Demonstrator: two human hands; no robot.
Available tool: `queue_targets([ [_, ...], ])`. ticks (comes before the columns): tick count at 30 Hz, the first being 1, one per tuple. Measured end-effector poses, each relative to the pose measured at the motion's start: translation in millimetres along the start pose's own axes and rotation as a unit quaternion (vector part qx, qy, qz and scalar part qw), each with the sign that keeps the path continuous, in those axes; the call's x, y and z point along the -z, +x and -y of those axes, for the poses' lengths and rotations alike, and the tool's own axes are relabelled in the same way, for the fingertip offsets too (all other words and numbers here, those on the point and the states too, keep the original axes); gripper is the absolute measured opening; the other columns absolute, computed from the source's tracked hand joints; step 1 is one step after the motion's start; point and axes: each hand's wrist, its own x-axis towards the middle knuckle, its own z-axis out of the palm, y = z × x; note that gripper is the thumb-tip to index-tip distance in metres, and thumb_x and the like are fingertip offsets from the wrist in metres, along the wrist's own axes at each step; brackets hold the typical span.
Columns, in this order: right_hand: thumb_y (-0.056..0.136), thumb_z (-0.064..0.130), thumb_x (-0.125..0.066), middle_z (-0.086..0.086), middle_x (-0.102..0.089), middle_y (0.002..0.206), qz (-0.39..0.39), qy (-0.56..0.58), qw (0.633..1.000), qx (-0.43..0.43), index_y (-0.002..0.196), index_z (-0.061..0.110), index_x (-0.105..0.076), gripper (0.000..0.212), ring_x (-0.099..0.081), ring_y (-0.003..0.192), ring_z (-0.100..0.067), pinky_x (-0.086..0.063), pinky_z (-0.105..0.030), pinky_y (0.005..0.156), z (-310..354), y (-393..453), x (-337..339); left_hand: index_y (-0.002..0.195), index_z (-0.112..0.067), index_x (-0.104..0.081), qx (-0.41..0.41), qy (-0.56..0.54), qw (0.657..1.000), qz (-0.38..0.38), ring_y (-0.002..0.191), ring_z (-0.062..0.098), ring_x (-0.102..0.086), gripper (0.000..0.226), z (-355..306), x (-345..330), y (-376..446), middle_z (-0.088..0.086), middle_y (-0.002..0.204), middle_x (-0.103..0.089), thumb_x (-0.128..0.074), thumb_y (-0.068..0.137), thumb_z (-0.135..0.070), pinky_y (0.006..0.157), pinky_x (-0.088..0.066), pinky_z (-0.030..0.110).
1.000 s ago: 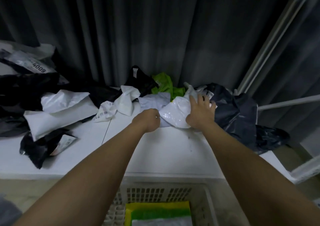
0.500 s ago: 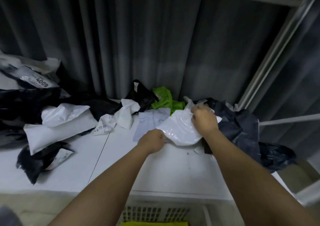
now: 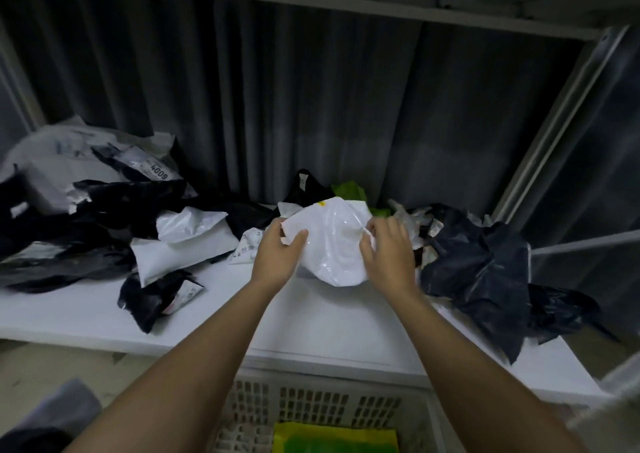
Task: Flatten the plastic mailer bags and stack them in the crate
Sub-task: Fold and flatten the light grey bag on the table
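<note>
I count two hands, my left hand [image 3: 280, 257] and right hand [image 3: 387, 255], on one white bag [image 3: 333, 241]. One crate [image 3: 322, 409] holds one yellow-green bag [image 3: 334, 438]. One bench [image 3: 332, 317]; its piled bags are too tangled to count.

A: Item one, white mailer bag [image 3: 332, 244]. Status?

B: Formerly lying crumpled on the white table [image 3: 104, 310] among the pile. Now lifted clear of the table surface and held up, its face turned toward the camera, a small yellow mark showing near its top edge.

A: Item two, left hand [image 3: 280, 255]?

B: Was a fist at the bag's near left corner. Now raised, thumb across the front of the bag's left edge, fingers behind.

A: Item three, right hand [image 3: 388, 255]?

B: Was pressed on the bag's far right part, then gripping it. Now raised, holding the right edge with spread, curled fingers.

A: Item four, crate [image 3: 329, 407]?

B: Dropped nearly out of view half a second ago; more of it shows again.
</note>
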Motion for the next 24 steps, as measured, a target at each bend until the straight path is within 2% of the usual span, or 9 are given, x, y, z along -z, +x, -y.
queue_targets([
  [3, 0.092, 0.014, -0.055, -0.01, -0.052, 0.097, 0.014, 0.06, 0.998, 0.001, 0.095, 0.007, -0.056, 0.008, -0.046, 0.093, -0.027, -0.043, -0.039, 0.075, 12, -23, -15, 0.085, -0.021, -0.049, 0.033, -0.005, 0.999, 0.013, 0.083, 0.021, -0.056, 0.017, 13, 25, 0, 0.002, 0.094, -0.056, -0.059, 0.089, -0.008, 0.079, -0.054, 0.046],
  [6, 0.091, 0.01, -0.057, -0.009, -0.052, 0.1, 0.048, 0.081, 0.996, -0.004, 0.094, 0.006, -0.057, 0.005, -0.046, 0.096, -0.026, -0.044, -0.037, 0.07, 13, -49, -31, 0.078, -0.017, -0.049, 0.06, 0.061, 0.995, 0.047, 0.077, 0.02, -0.053, 0.019, 34, 45, -6, -0.001, 0.085, -0.054, -0.059, 0.084, -0.001, 0.074, -0.053, 0.045],
  [8, 0.086, 0.006, -0.061, -0.01, -0.051, 0.099, 0.078, 0.064, 0.995, 0.004, 0.09, 0.005, -0.057, 0.006, -0.048, 0.094, -0.028, -0.045, -0.038, 0.067, 10, -67, -42, 0.078, -0.017, -0.047, 0.062, 0.136, 0.985, 0.09, 0.076, 0.02, -0.051, 0.022, 52, 53, -15, -0.003, 0.084, -0.054, -0.058, 0.081, 0.002, 0.064, -0.045, 0.034],
  [10, 0.083, 0.009, -0.064, -0.01, -0.05, 0.096, 0.126, 0.06, 0.99, 0.01, 0.087, 0.006, -0.056, 0.009, -0.049, 0.091, -0.029, -0.044, -0.037, 0.066, 5, -88, -53, 0.091, -0.019, -0.047, 0.066, 0.207, 0.968, 0.128, 0.08, 0.022, -0.052, 0.028, 72, 57, -23, 0.003, 0.096, -0.056, -0.054, 0.08, 0.006, 0.061, -0.041, 0.03],
  [12, 0.078, 0.016, -0.063, -0.007, -0.049, 0.09, 0.157, 0.071, 0.985, 0.014, 0.082, 0.008, -0.054, 0.012, -0.051, 0.084, -0.029, -0.044, -0.036, 0.066, 1, -104, -58, 0.112, -0.02, -0.046, 0.055, 0.263, 0.95, 0.161, 0.091, 0.026, -0.054, 0.043, 86, 56, -29, 0.011, 0.11, -0.054, -0.049, 0.08, 0.007, 0.071, -0.045, 0.033],
  [15, 0.072, 0.026, -0.053, -0.002, -0.046, 0.086, 0.123, 0.105, 0.987, -0.013, 0.08, 0.01, -0.051, 0.018, -0.047, 0.081, -0.023, -0.043, -0.037, 0.067, 5, -104, -57, 0.128, -0.019, -0.042, 0.03, 0.314, 0.937, 0.151, 0.098, 0.034, -0.053, 0.052, 96, 53, -34, 0.012, 0.116, -0.046, -0.042, 0.083, 0.006, 0.079, -0.046, 0.039],
  [19, 0.081, 0.04, -0.046, -0.005, -0.048, 0.115, 0.066, 0.096, 0.993, -0.009, 0.111, 0.015, -0.057, 0.041, -0.042, 0.108, -0.022, -0.037, -0.038, 0.091, 25, -78, -52, 0.131, -0.017, -0.04, 0.0, 0.351, 0.927, 0.133, 0.095, 0.036, -0.051, 0.052, 99, 48, -38, 0.012, 0.116, -0.043, -0.039, 0.083, 0.005, 0.069, -0.04, 0.035],
  [21, 0.09, 0.051, -0.033, -0.004, -0.037, 0.142, 0.151, 0.055, 0.986, 0.035, 0.136, 0.027, -0.047, 0.054, -0.028, 0.131, -0.022, -0.024, -0.039, 0.103, 34, -67, -55, 0.131, -0.016, -0.04, 0.0, 0.359, 0.924, 0.128, 0.098, 0.036, -0.05, 0.053, 99, 45, -39, 0.013, 0.116, -0.042, -0.039, 0.083, 0.004, 0.069, -0.039, 0.035],
  [24, 0.096, 0.049, -0.018, -0.002, -0.031, 0.152, 0.265, 0.025, 0.963, 0.045, 0.144, 0.033, -0.039, 0.055, -0.028, 0.136, -0.026, -0.021, -0.041, 0.109, 35, -63, -69, 0.131, -0.014, -0.041, 0.007, 0.37, 0.92, 0.127, 0.099, 0.037, -0.05, 0.051, 101, 43, -40, 0.013, 0.113, -0.043, -0.039, 0.083, 0.003, 0.068, -0.039, 0.034],
])
